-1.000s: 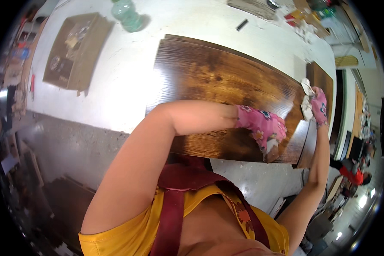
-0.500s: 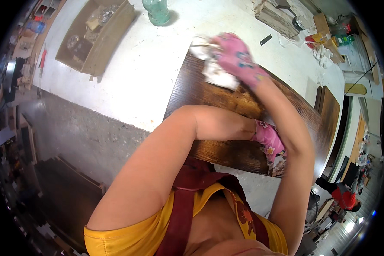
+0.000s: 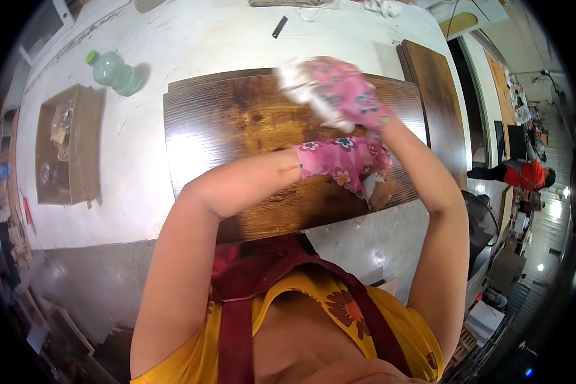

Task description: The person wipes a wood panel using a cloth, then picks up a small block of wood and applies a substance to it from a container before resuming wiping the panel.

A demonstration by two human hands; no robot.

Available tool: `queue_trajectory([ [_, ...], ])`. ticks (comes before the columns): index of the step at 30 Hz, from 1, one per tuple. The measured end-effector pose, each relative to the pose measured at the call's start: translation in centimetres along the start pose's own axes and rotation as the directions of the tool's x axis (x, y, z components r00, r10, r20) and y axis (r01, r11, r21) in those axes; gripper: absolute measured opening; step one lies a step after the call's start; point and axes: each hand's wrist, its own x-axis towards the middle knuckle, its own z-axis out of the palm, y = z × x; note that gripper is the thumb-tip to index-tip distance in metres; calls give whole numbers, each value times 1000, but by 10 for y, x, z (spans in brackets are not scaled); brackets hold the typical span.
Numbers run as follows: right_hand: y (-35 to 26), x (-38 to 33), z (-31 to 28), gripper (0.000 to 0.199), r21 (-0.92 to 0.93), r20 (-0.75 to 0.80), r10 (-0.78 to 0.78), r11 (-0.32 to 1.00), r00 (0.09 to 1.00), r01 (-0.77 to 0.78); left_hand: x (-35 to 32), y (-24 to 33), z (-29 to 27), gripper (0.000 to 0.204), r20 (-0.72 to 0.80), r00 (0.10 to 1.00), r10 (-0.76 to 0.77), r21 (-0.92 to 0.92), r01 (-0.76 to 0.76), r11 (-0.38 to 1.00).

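A dark brown wood-grain board lies on the white table in front of me. My right hand, in a pink flowered glove, is closed on a crumpled white cloth over the board's far right part; both are blurred. Nearer to me, my left hand, in a matching glove, rests on the right half of the board. Something whitish and brown shows at its fingers, too unclear to name or to tell from the glove's own fingertips.
More brown boards lie to the right. A cardboard box with small items stands on the left, near a green-capped plastic bottle. A small black strip lies beyond the board. A black fan and a person in red are at right.
The view has turned, so the board now lies more squarely before me. My right hand with the cloth has shifted along the far part of the board, toward its right side. My left hand stays on the board.
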Motion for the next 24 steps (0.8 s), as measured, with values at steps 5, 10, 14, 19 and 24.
queue_trajectory([
  [5,97,-133,-28,51,-163,-67,625,762,777,-627,3,5,-6,60,62,993,105,204,-115,972],
  [10,131,-175,-15,44,-13,-183,701,699,689,-715,6,2,1,55,41,992,122,193,-128,973],
  [14,41,-100,-51,60,108,60,687,717,725,-688,0,20,-14,56,68,997,47,234,-62,970],
  [19,-31,-52,-13,46,-4,-216,116,993,969,-119,5,37,-19,54,256,966,37,-77,-17,997],
  [24,56,-125,-27,47,18,-139,641,764,755,-645,14,34,-23,54,200,969,147,-62,-137,989],
])
